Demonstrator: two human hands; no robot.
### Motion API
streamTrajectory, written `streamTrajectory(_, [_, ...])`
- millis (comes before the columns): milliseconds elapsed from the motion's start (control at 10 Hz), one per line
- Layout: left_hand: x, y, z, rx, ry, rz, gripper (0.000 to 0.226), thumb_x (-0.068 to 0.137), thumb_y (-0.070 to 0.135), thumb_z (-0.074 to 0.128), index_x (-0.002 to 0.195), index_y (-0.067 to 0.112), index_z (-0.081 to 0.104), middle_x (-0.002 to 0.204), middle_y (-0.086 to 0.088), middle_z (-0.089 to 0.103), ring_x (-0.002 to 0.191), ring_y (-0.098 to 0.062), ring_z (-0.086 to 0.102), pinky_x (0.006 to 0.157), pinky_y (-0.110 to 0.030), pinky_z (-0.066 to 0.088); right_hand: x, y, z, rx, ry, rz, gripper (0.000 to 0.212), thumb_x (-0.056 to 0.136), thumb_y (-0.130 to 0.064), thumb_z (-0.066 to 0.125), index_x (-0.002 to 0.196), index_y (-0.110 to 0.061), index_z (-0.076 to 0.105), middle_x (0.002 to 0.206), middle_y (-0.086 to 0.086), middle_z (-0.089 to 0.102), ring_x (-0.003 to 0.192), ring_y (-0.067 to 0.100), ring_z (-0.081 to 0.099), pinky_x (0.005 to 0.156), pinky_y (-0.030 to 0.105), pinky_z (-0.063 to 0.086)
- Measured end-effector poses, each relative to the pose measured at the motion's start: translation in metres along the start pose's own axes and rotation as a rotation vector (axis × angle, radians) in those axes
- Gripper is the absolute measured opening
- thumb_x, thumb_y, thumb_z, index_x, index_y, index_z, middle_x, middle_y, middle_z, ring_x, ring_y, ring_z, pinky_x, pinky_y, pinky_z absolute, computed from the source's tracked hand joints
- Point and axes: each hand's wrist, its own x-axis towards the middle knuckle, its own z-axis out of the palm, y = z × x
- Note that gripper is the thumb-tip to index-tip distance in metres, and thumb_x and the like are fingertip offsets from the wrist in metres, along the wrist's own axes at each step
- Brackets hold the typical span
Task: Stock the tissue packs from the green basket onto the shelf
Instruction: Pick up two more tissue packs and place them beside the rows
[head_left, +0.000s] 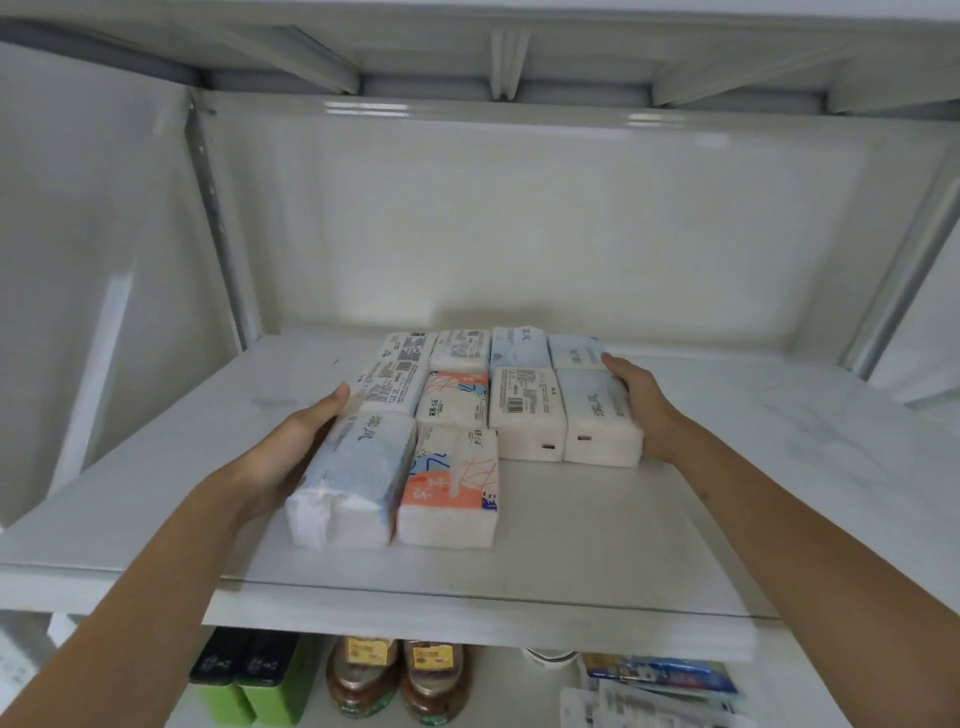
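1. The tissue packs (467, 410) lie flat on the white shelf (597, 545) in a tight block of four columns, each pack's long axis running front to back, away from the person.
2. The two left columns reach nearer the front edge: a blue-patterned pack (353, 483) and an orange-patterned pack (452, 488) stick out past the two right columns.
3. The left hand (291, 447) presses flat, fingers extended, against the outer side of the blue-patterned pack.
4. The right hand (636, 395) lies along the outer side of the rightmost pack (597, 421), fingers fairly straight (no wrap around it that I can see).
5. So the block sits squarely between the hands, likely being squeezed sideways to square it up.
6. The green basket is out of view; jars (395, 680) stand on the lower shelf.
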Motion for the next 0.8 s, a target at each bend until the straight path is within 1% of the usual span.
streamTrajectory(100, [-0.003,0.008,0.001,0.004,0.020,-0.008,0.060,0.099,0.066,0.041,0.124,0.019,0.070,0.123,-0.003,0.078,0.113,-0.021,0.074,0.078,-0.029,0.063,-0.005,-0.002,0.000,-0.212,0.228,-0.163,0.039,0.102,-0.041,0.053,0.122,-0.008,0.063,0.130,0.022,0.067,0.100,0.032,0.071,0.086,0.041,0.055])
streamTrajectory(200, [0.003,0.020,0.011,0.275,0.255,0.031,0.057,0.100,0.066,0.040,0.114,0.018,0.068,0.107,0.003,0.077,0.103,-0.017,0.073,0.091,-0.031,0.053,-0.016,-0.009,-0.002,-0.549,0.398,-0.354,0.046,0.093,-0.049,0.048,0.125,-0.022,0.066,0.130,0.008,0.065,0.109,0.023,0.058,0.085,0.036,0.048])
streamTrajectory(300, [0.017,0.031,0.030,0.805,0.471,0.198,0.063,0.102,0.062,0.042,0.142,0.016,0.057,0.149,-0.009,0.057,0.125,-0.023,0.060,0.109,-0.034,0.041,-0.025,-0.017,0.000,-0.991,0.289,-0.390,0.050,0.100,-0.041,0.047,0.144,-0.019,0.056,0.151,0.006,0.056,0.132,0.028,0.054,0.106,0.043,0.046])
streamTrajectory(400, [0.027,0.037,0.062,1.337,0.414,0.292,0.064,0.102,0.061,0.034,0.154,0.024,0.044,0.165,-0.009,0.035,0.154,-0.026,0.026,0.126,-0.050,0.012,-0.039,-0.021,0.015,-1.525,0.196,-0.478,0.051,0.103,-0.044,0.036,0.140,-0.014,0.057,0.146,0.012,0.059,0.132,0.034,0.055,0.110,0.047,0.041])
streamTrajectory(500, [0.033,0.038,0.102,1.670,0.261,0.272,0.065,0.102,0.061,0.033,0.156,0.026,0.038,0.168,-0.008,0.028,0.159,-0.025,0.009,0.127,-0.053,0.002,-0.055,-0.018,0.029,-1.932,0.120,-0.538,0.051,0.107,-0.045,0.024,0.135,-0.017,0.056,0.144,0.010,0.059,0.131,0.033,0.053,0.114,0.050,0.035])
streamTrajectory(600, [0.033,0.034,0.138,1.700,0.193,0.259,0.067,0.100,0.066,0.029,0.151,0.026,0.044,0.162,-0.009,0.039,0.156,-0.027,0.020,0.126,-0.055,0.011,-0.065,-0.011,0.030,-1.959,0.153,-0.551,0.053,0.107,-0.047,0.024,0.139,-0.016,0.053,0.144,0.010,0.058,0.129,0.033,0.055,0.109,0.048,0.039])
streamTrajectory(700, [0.027,0.031,0.157,1.614,0.190,0.308,0.067,0.102,0.064,0.029,0.150,0.021,0.046,0.159,-0.010,0.043,0.152,-0.026,0.028,0.123,-0.054,0.016,-0.075,-0.015,0.033,-1.934,0.153,-0.531,0.054,0.106,-0.051,0.024,0.135,-0.016,0.054,0.139,0.009,0.062,0.124,0.032,0.057,0.104,0.046,0.041])
streamTrajectory(800, [0.011,0.030,0.163,1.603,0.191,0.367,0.062,0.103,0.057,0.039,0.153,0.021,0.042,0.160,-0.010,0.041,0.151,-0.026,0.030,0.123,-0.051,0.018,-0.098,-0.005,0.029,-1.875,0.117,-0.537,0.055,0.106,-0.051,0.027,0.144,-0.017,0.047,0.152,0.008,0.050,0.141,0.031,0.044,0.117,0.048,0.033])
